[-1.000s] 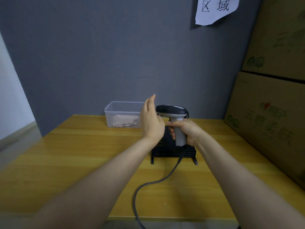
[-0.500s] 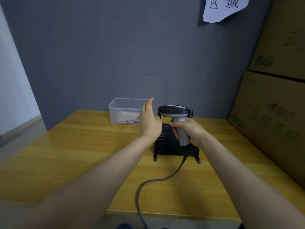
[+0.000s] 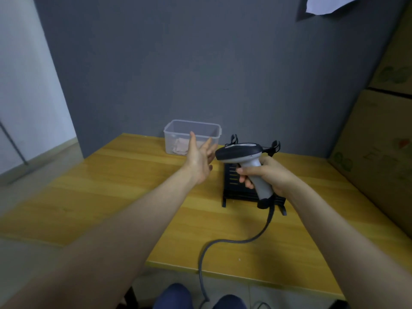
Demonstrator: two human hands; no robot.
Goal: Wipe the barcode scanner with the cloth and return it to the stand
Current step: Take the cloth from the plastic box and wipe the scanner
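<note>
Two hands — right hand gripping scanner, left hand spread (empty) beside it

Both forearms bare, no sleeves in shot, no watch, rings or gloves. Left hand and right hand bare too, nails short and plain. Dark blue trousers on both knees at bottom edge. Nothing else of the person visible.

We see a yellow wooden table — on it sit a clear box and a black stand.
</note>
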